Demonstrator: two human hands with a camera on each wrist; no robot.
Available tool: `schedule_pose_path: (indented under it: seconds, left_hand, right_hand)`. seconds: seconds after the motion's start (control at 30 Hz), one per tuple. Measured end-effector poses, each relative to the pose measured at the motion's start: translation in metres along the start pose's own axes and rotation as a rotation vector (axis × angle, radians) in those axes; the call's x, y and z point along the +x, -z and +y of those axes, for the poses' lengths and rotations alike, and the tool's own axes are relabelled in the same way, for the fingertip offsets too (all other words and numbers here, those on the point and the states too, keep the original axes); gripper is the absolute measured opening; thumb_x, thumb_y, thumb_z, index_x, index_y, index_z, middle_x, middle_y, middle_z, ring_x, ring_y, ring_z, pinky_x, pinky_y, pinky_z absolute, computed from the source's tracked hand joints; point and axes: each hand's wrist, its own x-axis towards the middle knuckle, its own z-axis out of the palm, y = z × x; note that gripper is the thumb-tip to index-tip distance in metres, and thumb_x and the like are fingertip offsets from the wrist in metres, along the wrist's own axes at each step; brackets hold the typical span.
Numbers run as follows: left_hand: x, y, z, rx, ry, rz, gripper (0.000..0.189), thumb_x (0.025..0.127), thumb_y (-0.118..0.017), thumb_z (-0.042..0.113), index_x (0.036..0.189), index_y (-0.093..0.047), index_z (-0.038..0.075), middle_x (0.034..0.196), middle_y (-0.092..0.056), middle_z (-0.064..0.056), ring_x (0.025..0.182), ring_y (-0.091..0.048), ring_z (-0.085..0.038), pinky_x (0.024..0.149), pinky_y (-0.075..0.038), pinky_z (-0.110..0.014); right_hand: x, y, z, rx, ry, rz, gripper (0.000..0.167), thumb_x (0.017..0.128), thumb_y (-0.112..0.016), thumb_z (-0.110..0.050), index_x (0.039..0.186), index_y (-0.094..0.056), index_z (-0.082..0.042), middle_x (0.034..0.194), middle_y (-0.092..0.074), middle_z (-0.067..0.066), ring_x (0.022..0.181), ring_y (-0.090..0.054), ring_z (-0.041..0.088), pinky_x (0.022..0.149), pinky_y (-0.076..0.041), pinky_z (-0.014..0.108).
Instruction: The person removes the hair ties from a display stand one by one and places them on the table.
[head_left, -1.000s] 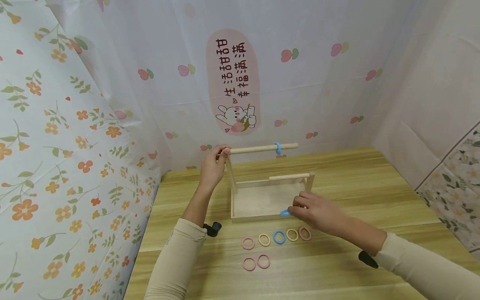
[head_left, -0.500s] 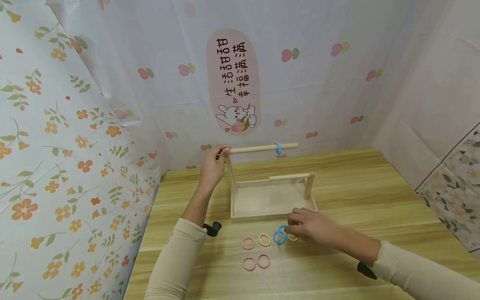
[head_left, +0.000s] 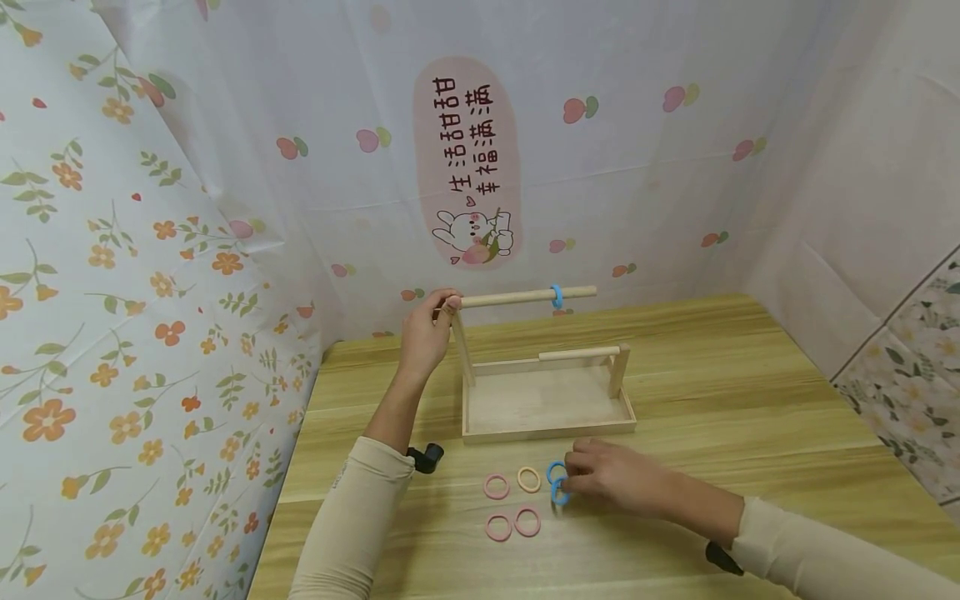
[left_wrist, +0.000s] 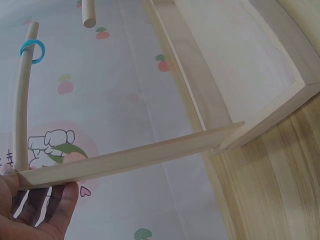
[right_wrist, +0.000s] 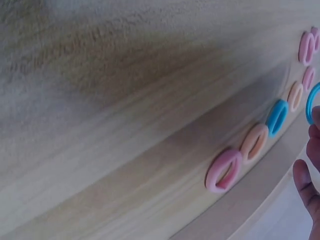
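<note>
At the top of the tall post of a wooden rack, my left hand grips the corner where the upper rod joins. One blue ring hangs on that rod. Low over the table, my right hand pinches a second blue ring by its edge. In the head view the held ring overlaps another blue ring lying on the table. A pale yellow ring and a pink ring also lie there, hidden behind the right hand in the head view.
Left of the blue rings lie a pale yellow ring and a pink ring, with two more pink rings in front. The rack's shorter rod extends left from its right post. A patterned cloth hangs behind the table.
The right hand has carried its blue ring from the tray's front edge toward me and slightly left, down over the row of rings. The left hand has stayed on the post.
</note>
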Motion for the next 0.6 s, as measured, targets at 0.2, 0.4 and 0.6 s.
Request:
schedule_pose_path:
  seconds: [0.2,0.4,0.6]
  left_hand:
    - [0.000,0.000,-0.001,0.011,-0.007,0.007,0.039,0.114,-0.056,0.040,0.137,-0.075,0.013,0.132,-0.079,-0.012,0.123,-0.077,-0.034,0.090,-0.063,-0.052]
    - [0.000,0.000,-0.001,0.008,-0.016,0.006,0.039,0.115,-0.056,0.039,0.137,-0.075,0.013,0.133,-0.079,-0.013,0.123,-0.077,-0.035,0.091,-0.063,-0.052]
    - [-0.001,0.000,0.000,0.003,-0.021,0.005,0.039,0.114,-0.057,0.039,0.137,-0.074,0.013,0.133,-0.079,-0.013,0.124,-0.077,-0.036,0.093,-0.064,-0.053]
  right_hand:
    - [-0.001,-0.004,-0.006,0.009,-0.009,-0.063,0.017,0.089,-0.085,-0.019,0.103,-0.081,-0.027,0.090,-0.053,-0.013,0.084,-0.040,0.003,0.074,-0.038,0.015]
    - [-0.003,-0.008,-0.008,0.011,-0.008,-0.075,0.008,0.094,-0.082,-0.024,0.100,-0.081,-0.029,0.089,-0.052,-0.013,0.082,-0.037,0.001,0.072,-0.035,0.013]
    - [-0.004,-0.012,-0.012,0.048,-0.034,-0.091,0.004,0.097,-0.080,-0.029,0.100,-0.082,-0.030,0.090,-0.055,-0.015,0.084,-0.040,0.000,0.073,-0.039,0.013]
